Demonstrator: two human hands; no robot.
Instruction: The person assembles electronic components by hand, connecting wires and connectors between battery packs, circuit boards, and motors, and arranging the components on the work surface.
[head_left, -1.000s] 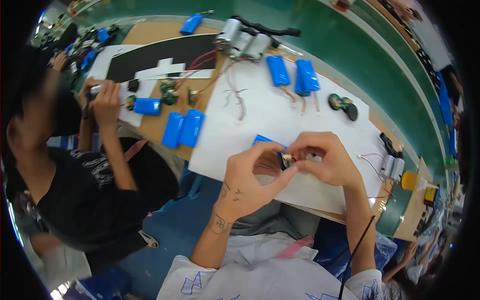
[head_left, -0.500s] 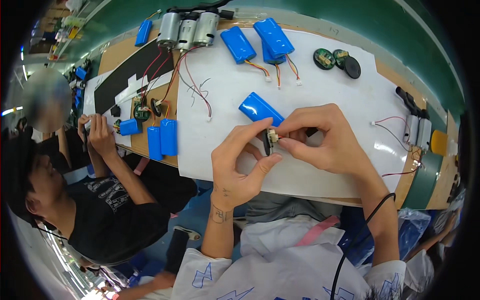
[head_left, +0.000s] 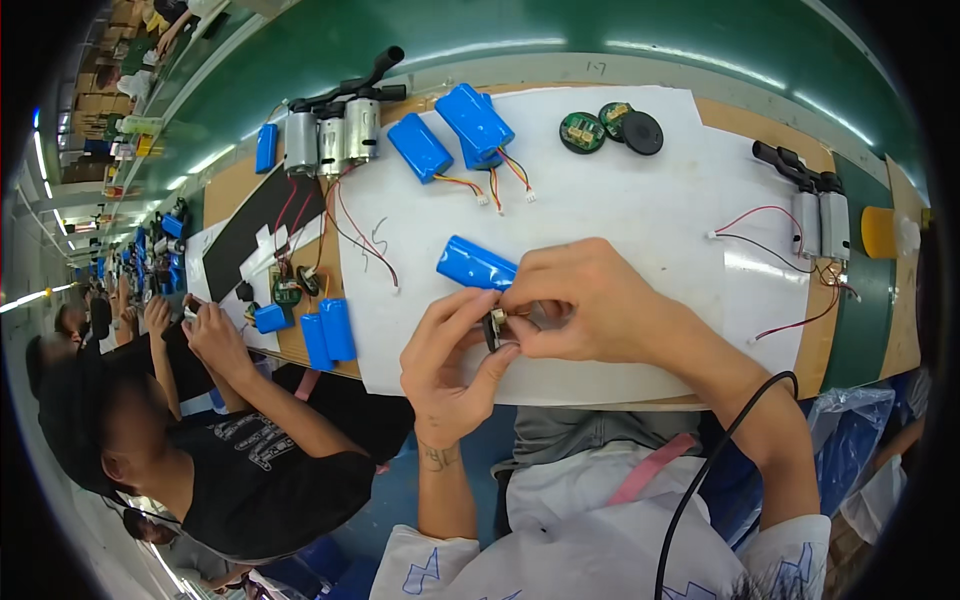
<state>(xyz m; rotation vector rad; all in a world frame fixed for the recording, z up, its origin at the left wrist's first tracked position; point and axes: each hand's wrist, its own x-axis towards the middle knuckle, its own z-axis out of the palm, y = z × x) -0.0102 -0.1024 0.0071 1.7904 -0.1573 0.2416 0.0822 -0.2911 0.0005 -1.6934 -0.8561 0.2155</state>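
My left hand (head_left: 447, 358) is closed round the edge of a small round circuit board with a black cap (head_left: 491, 334), held on edge between thumb and fingers. A pale connector (head_left: 499, 316) stands out from the board's right face. Against that connector, my right hand (head_left: 590, 305) pinches a thin wire lead, mostly hidden by its fingers. Just behind both hands lies a blue battery pack (head_left: 474, 262) on the white sheet (head_left: 640, 220), its right end covered by my right hand.
Several blue battery packs (head_left: 420, 147) with wire leads lie at the back. Round green boards (head_left: 582, 132) and a black disc (head_left: 642, 132) are behind right. Motors (head_left: 331, 140) stand back left, others (head_left: 833, 226) far right. A co-worker's hands (head_left: 217, 338) work at the left.
The whole view has shifted, so the table sits differently in the picture. My right fingers have moved closer over the connector, and less of the lead shows. The left hand keeps its hold.
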